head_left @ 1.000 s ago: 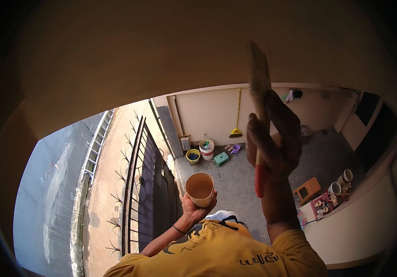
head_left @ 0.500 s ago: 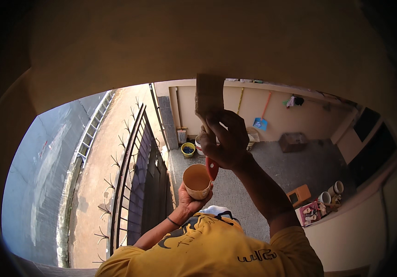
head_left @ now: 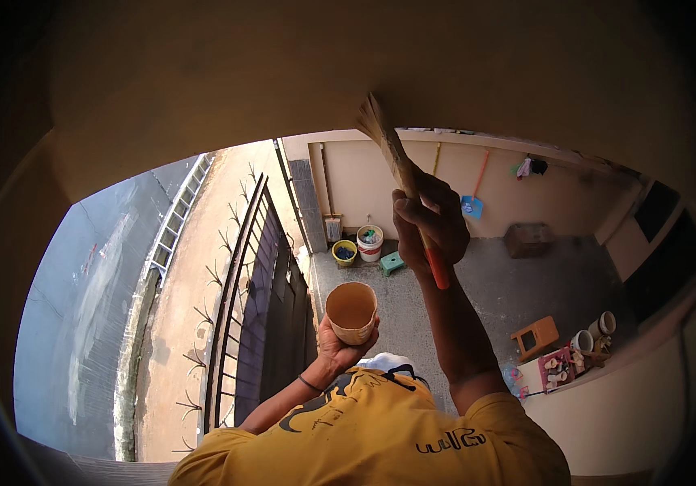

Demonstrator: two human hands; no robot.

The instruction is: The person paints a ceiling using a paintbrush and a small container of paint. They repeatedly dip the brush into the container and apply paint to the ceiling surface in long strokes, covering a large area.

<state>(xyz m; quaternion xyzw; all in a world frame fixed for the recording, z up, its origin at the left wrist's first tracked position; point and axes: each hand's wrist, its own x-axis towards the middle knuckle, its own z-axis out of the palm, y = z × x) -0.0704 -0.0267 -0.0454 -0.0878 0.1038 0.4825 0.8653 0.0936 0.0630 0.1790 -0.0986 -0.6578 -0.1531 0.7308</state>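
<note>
Since the last frame, the brush (head_left: 395, 154) has turned edge-on, its red handle (head_left: 438, 269) swinging right, away from the cup (head_left: 354, 330). Your right hand (head_left: 435, 219) has its fingers curled around the brush, bristles seemingly touching the brown ceiling (head_left: 283, 81). Below, your left hand (head_left: 341, 348) cradles the cup mouth-up, fingers wrapped about its side (any contents are hard to make out). You appear mid-stroke; the next move likely calls for steady bristle pressure and a level cup. Farther off, a white bucket (head_left: 370, 253) stands on the floor (head_left: 485, 283).
</note>
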